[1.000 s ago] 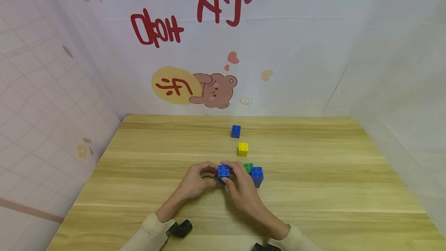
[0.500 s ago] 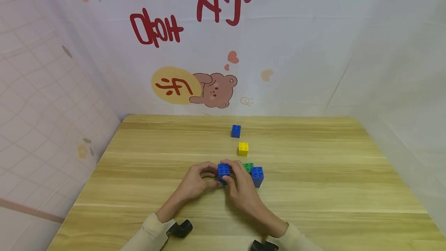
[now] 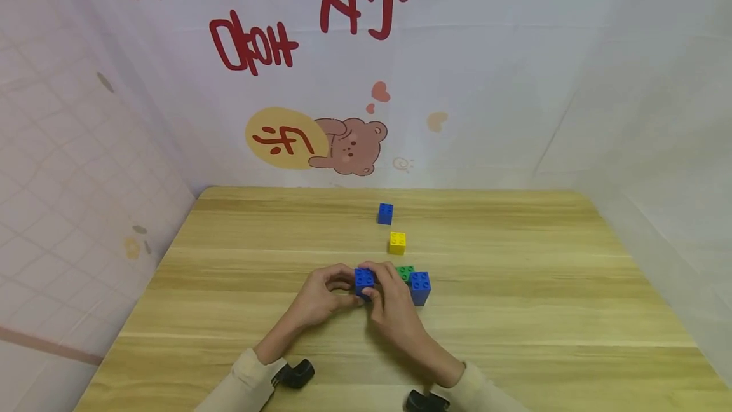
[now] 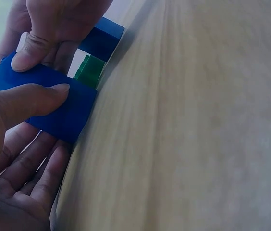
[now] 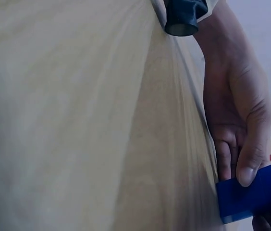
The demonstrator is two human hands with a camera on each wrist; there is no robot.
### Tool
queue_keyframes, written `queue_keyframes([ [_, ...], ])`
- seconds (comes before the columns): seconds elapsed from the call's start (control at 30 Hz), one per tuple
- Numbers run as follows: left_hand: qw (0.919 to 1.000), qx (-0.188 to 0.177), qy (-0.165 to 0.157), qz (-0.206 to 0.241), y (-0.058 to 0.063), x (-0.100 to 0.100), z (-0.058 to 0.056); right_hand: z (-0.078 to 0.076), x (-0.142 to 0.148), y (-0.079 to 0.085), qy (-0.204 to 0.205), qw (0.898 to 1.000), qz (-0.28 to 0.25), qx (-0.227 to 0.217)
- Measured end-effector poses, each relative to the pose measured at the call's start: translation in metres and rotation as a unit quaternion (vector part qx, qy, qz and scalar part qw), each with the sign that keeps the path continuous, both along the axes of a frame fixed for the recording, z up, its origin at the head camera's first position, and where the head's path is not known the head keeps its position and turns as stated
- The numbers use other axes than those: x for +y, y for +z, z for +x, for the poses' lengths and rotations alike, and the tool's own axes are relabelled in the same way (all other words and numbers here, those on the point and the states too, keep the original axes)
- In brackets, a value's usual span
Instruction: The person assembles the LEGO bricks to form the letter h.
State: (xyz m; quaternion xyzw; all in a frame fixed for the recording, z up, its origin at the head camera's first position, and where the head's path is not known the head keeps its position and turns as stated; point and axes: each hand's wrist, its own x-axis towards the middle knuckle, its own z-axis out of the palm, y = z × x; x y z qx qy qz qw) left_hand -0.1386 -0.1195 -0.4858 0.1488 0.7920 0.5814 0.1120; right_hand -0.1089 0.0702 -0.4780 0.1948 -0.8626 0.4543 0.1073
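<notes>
A tall blue toy brick (image 3: 364, 277) stands upright between my hands, with studs on its top. My left hand (image 3: 318, 299) grips its lower part from the left, and the left thumb lies flat across its side in the left wrist view. From the right, my right hand (image 3: 396, 308) pinches the upper part; its thumb tip (image 4: 25, 58) presses the brick near the studded end. Just right of that hand are a green brick (image 3: 406, 273) and a second tall blue brick (image 3: 420, 288), close together. The right wrist view shows the held brick (image 5: 243, 198) down at the table surface.
Farther back on the wooden table (image 3: 515, 259) stand a yellow brick (image 3: 397, 243) and, behind it, another blue brick (image 3: 386, 213). A white printed cloth (image 3: 486, 81) hangs behind the table. Black wrist devices (image 3: 294, 374) sit below both sleeves.
Both hands keep hold of the blue brick. My right forearm has shifted slightly left, and the right thumb sits a little higher on the brick. The other bricks stay where they were.
</notes>
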Motion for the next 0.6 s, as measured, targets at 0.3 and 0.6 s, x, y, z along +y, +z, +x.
queue_keyframes([
  [0.3, 0.9999, -0.008, 0.013, -0.005, 0.004, -0.002, -0.001, -0.003, -0.004, 0.000, -0.008, 1.000, -0.002, -0.005],
  [0.6, 1.0000, 0.009, 0.004, -0.001, 0.002, -0.001, 0.001, 0.002, -0.003, 0.012, 0.002, 0.999, 0.045, -0.027],
])
